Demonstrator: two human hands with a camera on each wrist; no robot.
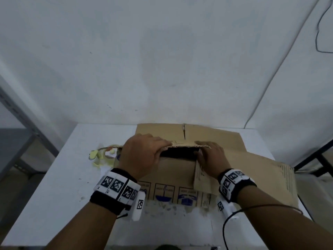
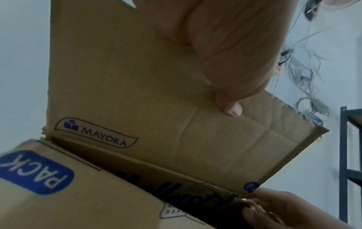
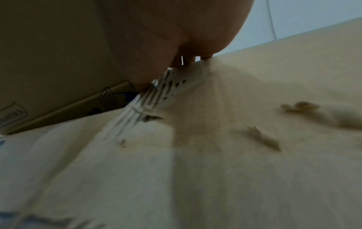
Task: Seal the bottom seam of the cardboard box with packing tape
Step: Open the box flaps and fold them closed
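A brown cardboard box (image 1: pixel 261 170) lies flattened on the white table (image 1: pixel 63 177), its bottom flaps toward me. My left hand (image 1: pixel 155 148) grips the edge of one flap (image 1: pixel 182 144) and holds it raised over a dark opening. In the left wrist view the thumb (image 2: pixel 231 106) presses the printed flap (image 2: pixel 137 93). My right hand (image 1: pixel 207 152) lies on the box to the right of the opening, fingers stretched under the flap edge; its palm (image 3: pixel 176 31) rests on the cardboard (image 3: pixel 235 155). A roll of tape (image 1: pixel 108 152) lies on the table left of my left hand, partly hidden.
A torn white strip (image 3: pixel 166 86) peels from the cardboard beside my right hand. Paper scraps (image 1: pixel 162 208) litter the table's near edge. A metal rack (image 1: pixel 27 127) stands at the left, a dark frame (image 1: pixel 320 159) at the right. A black cable (image 1: pixel 225 230) hangs from my right wrist.
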